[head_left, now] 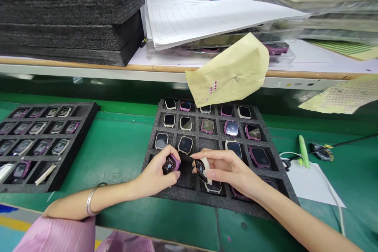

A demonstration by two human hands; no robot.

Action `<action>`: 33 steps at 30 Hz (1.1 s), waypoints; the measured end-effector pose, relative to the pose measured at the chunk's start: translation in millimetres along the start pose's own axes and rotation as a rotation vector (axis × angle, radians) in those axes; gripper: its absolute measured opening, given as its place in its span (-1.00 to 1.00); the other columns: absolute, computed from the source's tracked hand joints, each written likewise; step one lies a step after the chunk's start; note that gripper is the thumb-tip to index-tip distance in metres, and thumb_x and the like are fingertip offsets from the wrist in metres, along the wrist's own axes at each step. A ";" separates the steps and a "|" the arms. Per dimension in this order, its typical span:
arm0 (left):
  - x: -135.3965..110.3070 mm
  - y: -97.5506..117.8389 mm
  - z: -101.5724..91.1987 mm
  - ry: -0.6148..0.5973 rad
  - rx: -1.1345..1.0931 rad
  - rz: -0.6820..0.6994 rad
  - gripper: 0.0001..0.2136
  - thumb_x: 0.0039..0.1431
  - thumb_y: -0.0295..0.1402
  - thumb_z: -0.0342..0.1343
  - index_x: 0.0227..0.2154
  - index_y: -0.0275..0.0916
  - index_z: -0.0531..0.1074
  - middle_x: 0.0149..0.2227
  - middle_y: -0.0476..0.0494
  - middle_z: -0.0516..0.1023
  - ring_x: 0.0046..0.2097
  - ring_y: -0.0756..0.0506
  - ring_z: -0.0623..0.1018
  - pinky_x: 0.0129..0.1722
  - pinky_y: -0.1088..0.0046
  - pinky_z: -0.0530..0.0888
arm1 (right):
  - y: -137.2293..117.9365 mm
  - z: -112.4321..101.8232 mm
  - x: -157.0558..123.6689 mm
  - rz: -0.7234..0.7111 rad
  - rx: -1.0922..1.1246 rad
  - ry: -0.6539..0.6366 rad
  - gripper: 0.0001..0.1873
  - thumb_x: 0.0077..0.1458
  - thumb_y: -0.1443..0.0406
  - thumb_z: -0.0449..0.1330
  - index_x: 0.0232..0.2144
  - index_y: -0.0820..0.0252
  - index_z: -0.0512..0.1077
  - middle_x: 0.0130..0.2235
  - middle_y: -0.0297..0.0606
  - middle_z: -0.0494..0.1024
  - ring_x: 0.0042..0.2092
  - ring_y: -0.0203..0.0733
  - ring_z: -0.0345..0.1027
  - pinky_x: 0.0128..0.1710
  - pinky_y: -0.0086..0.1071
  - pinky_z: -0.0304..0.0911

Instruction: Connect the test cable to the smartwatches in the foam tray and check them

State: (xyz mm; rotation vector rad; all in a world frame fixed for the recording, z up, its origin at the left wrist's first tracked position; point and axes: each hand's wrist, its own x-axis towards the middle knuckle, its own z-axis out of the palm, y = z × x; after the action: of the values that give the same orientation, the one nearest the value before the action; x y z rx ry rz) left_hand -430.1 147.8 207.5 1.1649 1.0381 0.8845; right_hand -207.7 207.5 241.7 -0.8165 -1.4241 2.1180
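Observation:
My left hand (159, 171) is closed around a purple smartwatch case (171, 164) whose dark screen is lit with small figures. Between the fingers and thumb of my right hand (224, 167) is a white smartwatch case (201, 168), tilted, its screen also lit. Both hands are over the front part of a black foam tray (184, 193). White and purple watch cases without straps sit in its square pockets, such as a white one (185, 145) behind my hands. A few pockets near my hands hold no watch. Another white case (213, 186) lies under my right hand.
A second foam tray (85, 126) of watch cases stands at the left. Stacked foam blocks (73, 19), papers (206, 15) and clear plastic trays (325, 23) lie on the shelf. A yellow paper (230, 75) hangs over its edge. At right are a green pen-like tool (303, 151) and cables.

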 end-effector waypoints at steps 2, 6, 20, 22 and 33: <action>-0.3 -0.1 0.5 0.006 0.001 0.007 -0.79 0.07 -0.58 0.05 -0.29 -0.19 0.19 -0.47 0.17 0.22 -0.64 0.19 0.25 -0.67 0.70 0.22 | 0.6 -0.8 0.2 -0.007 0.011 -0.016 -0.63 0.02 0.31 0.38 -0.07 0.15 0.55 -0.20 -0.19 0.57 -0.14 -0.11 0.49 -0.19 -0.36 0.36; 0.8 0.0 0.0 0.020 -0.044 0.030 -0.81 0.12 -0.51 0.08 -0.27 -0.18 0.18 -0.45 0.15 0.25 -0.62 0.17 0.30 -0.67 0.70 0.25 | 2.1 -3.9 0.0 -0.017 0.012 -0.034 -0.62 0.06 0.32 0.37 -0.03 0.13 0.53 -0.18 -0.19 0.60 -0.12 -0.13 0.49 -0.16 -0.37 0.35; 6.3 -6.6 -5.2 -0.081 -0.342 0.080 -0.74 0.23 -0.36 0.05 -0.02 -0.21 0.28 -0.21 -0.12 0.43 -0.24 -0.08 0.56 -0.32 0.41 0.54 | 4.2 3.6 3.2 0.084 0.187 0.060 -0.53 0.08 0.26 0.32 0.05 0.18 0.41 -0.09 -0.11 0.59 -0.06 0.04 0.51 0.04 -0.07 0.30; 7.0 -9.0 -6.4 -0.076 -0.375 0.064 -0.75 0.25 -0.37 0.02 -0.01 -0.20 0.31 -0.16 -0.16 0.44 -0.21 -0.12 0.58 -0.28 0.35 0.55 | 3.9 3.0 3.1 0.087 0.177 0.071 -0.51 0.07 0.27 0.33 0.06 0.16 0.39 -0.10 -0.12 0.60 -0.06 0.06 0.51 0.04 -0.05 0.30; 4.8 -7.3 -5.2 -0.083 -0.330 0.019 -0.75 0.27 -0.43 -0.02 -0.01 -0.18 0.36 -0.17 -0.15 0.45 -0.21 -0.10 0.58 -0.28 0.38 0.57 | 11.2 -2.5 3.2 0.009 -0.041 0.105 -0.64 0.15 0.31 0.23 0.02 0.14 0.42 -0.01 -0.14 0.56 -0.03 0.02 0.50 0.06 -0.11 0.27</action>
State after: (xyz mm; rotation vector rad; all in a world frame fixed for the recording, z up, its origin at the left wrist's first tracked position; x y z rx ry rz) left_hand -433.5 152.4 199.1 0.9256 0.7792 0.9729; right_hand -208.8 207.2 229.9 -0.9369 -1.4153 2.0277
